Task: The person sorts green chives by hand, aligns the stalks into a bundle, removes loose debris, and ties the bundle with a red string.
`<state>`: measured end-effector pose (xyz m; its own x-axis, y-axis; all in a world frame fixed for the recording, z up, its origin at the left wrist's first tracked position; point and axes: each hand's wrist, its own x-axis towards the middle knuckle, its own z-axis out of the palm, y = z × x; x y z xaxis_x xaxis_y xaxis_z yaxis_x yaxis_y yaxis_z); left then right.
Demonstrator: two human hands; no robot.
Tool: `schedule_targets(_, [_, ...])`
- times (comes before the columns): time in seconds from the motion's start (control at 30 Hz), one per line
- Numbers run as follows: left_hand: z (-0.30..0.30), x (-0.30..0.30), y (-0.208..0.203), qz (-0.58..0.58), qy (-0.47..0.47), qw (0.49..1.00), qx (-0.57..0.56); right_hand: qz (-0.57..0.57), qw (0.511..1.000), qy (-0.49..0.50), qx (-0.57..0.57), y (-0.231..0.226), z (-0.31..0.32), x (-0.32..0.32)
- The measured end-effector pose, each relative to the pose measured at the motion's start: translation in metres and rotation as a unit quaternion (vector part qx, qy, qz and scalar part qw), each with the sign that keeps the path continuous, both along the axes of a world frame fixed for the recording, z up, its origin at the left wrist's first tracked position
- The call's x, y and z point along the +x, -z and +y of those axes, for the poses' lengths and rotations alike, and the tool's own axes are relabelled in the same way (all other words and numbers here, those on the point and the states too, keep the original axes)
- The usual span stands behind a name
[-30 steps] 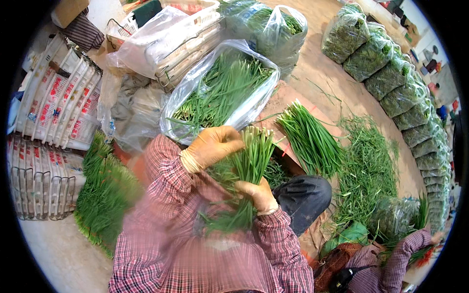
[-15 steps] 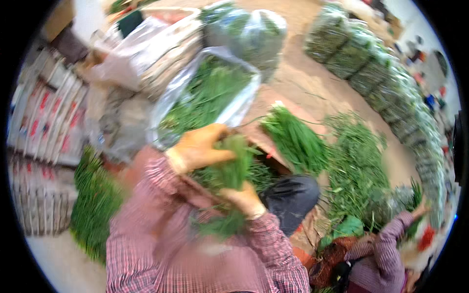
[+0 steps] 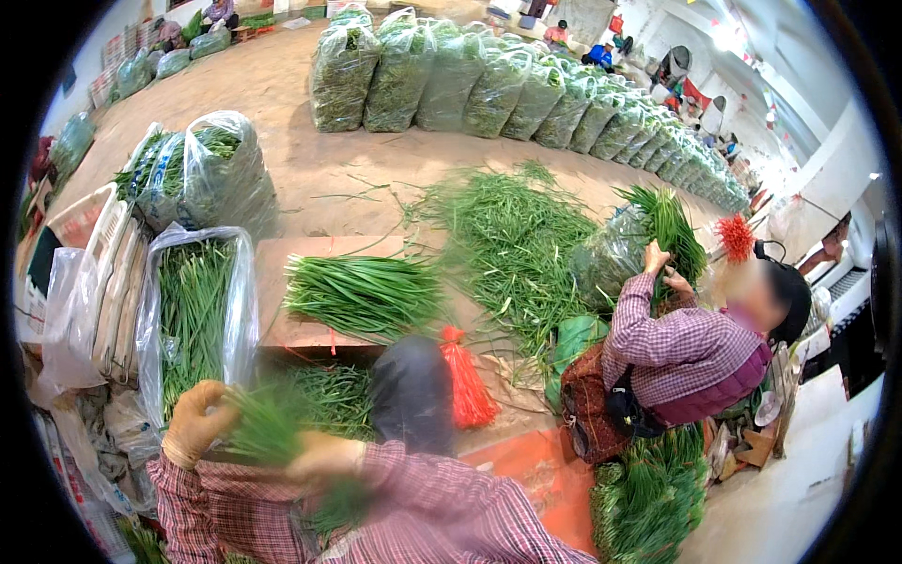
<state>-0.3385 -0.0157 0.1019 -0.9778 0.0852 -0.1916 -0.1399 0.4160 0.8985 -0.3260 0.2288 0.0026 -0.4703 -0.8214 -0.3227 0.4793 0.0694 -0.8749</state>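
Low at the left, my gloved left hand [image 3: 197,423] has its fingers curled in a pinch at one end of a bunch of garlic chives [image 3: 268,420]. My right hand [image 3: 324,455], smeared by motion, wraps round the same bunch further along. Loose green leaves [image 3: 343,506] hang below my right wrist. Under the bunch, cut leaves [image 3: 334,395] fill a dark space beside my knee [image 3: 412,390]. Just beyond, a neat pile of chives [image 3: 362,293] lies on a brown board [image 3: 310,246]. A plastic-lined crate [image 3: 246,291] of chives stands close to my left hand.
Loose leaves [image 3: 507,249] are heaped on the floor ahead. Red ties [image 3: 465,381] hang by my knee. At right, a co-worker [image 3: 691,357] handles a chive bunch [image 3: 669,221]. Filled bags [image 3: 451,80] line the back; stacked crates [image 3: 113,273] stand left.
The view has swung right and up, so the board, crate and my hands now sit further left. Both hands stay at the bunch. The co-worker and the row of bags show more fully.
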Motion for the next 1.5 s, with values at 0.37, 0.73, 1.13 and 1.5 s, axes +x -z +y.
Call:
schedule_targets(0.37, [-0.011, -0.007, 0.011, 0.088, -0.178, 0.979, 0.051, -0.080, 0.997, -0.016, 0.002, -0.029, -0.006, -0.010])
schedule_targets(0.73, [-0.049, 0.040, 0.049, 0.033, -0.203, 0.949, 0.241, -0.168, 0.984, 0.056, -0.016, -0.041, 0.006, -0.011])
schedule_targets(1.13, [0.072, 0.058, 0.068, -0.011, -0.175, 0.879, 0.444, -0.119, 0.993, -0.008, 0.010, -0.024, -0.005, -0.010])
schedule_targets(1.5, [0.062, 0.059, 0.075, -0.046, -0.085, 0.762, 0.640, -0.196, 0.972, -0.127, -0.029, -0.031, 0.000, -0.007])
